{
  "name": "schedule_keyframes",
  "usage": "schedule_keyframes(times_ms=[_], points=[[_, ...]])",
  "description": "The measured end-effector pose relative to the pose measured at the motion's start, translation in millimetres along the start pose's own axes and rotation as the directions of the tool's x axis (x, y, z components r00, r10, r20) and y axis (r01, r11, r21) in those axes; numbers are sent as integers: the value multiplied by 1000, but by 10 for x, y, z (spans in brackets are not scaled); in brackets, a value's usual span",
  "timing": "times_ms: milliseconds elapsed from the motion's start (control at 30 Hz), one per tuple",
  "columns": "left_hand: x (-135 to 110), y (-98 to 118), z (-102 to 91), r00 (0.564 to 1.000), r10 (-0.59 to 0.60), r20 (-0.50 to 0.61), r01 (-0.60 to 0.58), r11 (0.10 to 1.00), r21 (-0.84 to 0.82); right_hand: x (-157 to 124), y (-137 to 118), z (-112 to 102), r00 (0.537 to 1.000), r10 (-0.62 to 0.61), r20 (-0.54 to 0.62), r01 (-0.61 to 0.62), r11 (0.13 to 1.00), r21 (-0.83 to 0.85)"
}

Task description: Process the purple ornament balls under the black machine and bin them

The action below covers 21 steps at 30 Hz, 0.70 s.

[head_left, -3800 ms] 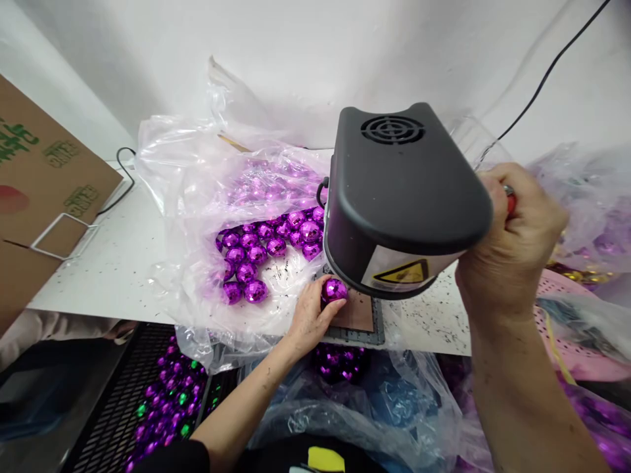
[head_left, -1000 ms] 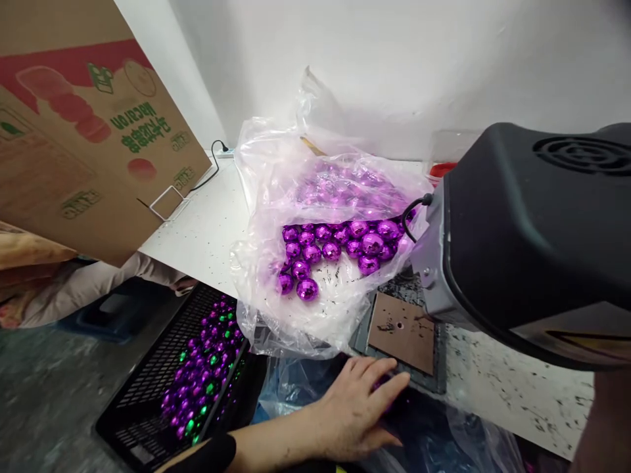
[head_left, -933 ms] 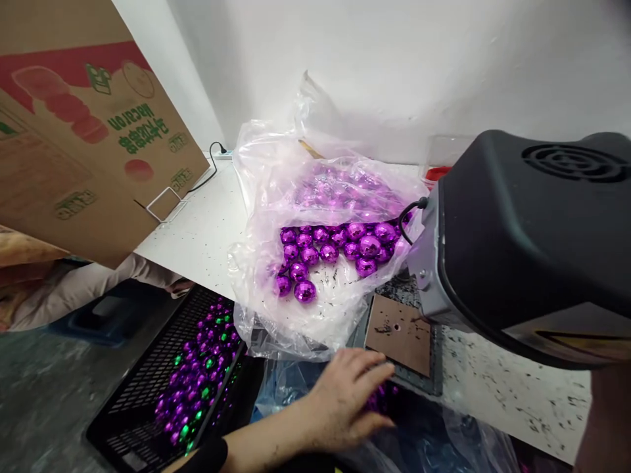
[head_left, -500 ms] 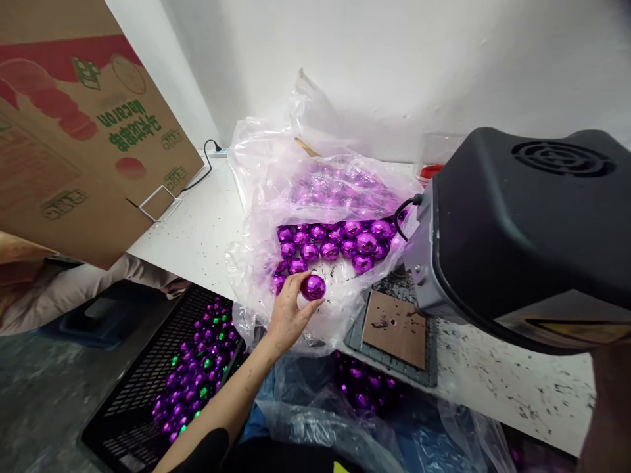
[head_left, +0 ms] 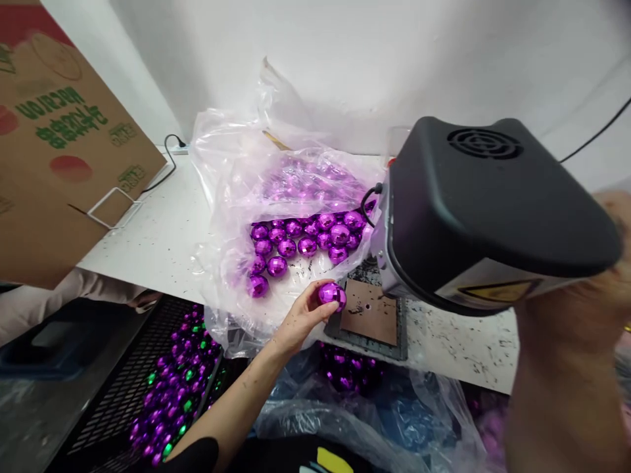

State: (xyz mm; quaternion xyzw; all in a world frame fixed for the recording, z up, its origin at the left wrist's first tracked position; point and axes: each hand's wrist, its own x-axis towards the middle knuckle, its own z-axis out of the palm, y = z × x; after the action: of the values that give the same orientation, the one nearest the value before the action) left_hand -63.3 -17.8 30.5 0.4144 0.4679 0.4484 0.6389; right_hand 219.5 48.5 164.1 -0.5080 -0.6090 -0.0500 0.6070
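My left hand (head_left: 305, 316) is closed around a shiny purple mirror-faceted ball (head_left: 332, 296), held at the left edge of a brown square plate (head_left: 369, 312) with a small hole in it. The plate lies on a dark base on the bench. Just behind, an open clear plastic bag (head_left: 221, 197) holds many more purple balls (head_left: 307, 247), some spilling toward its mouth. My right hand (head_left: 611, 226) is at the far right, against the back end of a black machine head (head_left: 493, 203) with a round vent and a yellow warning label. Its fingers are hidden and blurred.
A cardboard box (head_left: 73, 164) leans over the bench's left side, a person's sleeve (head_left: 64, 302) below it. A black crate (head_left: 103, 387) of purple and green balls stands at lower left. More purple balls (head_left: 345, 371) lie beneath the bench edge. Dark flecks dot the white bench (head_left: 453, 348).
My left hand has carried the purple ball right, out of the bag's mouth to the brown plate. The view has swung right, bringing more of my right arm into sight.
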Motion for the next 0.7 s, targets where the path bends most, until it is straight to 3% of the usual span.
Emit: schedule_keyframes(times_ms=[100, 200, 333, 400, 500, 600, 700], points=[[99, -88, 145, 998, 32, 58, -35, 999, 39, 46, -52, -11, 1000, 11, 10, -12, 998, 55], [221, -185, 262, 987, 113, 117, -133, 974, 185, 50, -115, 1, 999, 22, 26, -24, 997, 69], [324, -204, 312, 974, 152, 167, -200, 926, 321, 54, -184, -5, 998, 44, 43, -48, 996, 82], [331, -163, 292, 981, 110, 161, -149, 956, 255, 57, -213, -5, 997, 62, 48, -66, 992, 104], [309, -81, 222, 989, -36, 142, 29, 998, 50, 57, -247, 8, 996, 75, 38, -79, 989, 128], [289, -23, 138, 970, -162, 181, 195, 963, -185, 55, -264, 27, 996, 86, 31, -90, 987, 134], [278, -9, 82, 950, -205, 236, 276, 903, -328, 57, -262, 34, 996, 81, 29, -84, 986, 141]])
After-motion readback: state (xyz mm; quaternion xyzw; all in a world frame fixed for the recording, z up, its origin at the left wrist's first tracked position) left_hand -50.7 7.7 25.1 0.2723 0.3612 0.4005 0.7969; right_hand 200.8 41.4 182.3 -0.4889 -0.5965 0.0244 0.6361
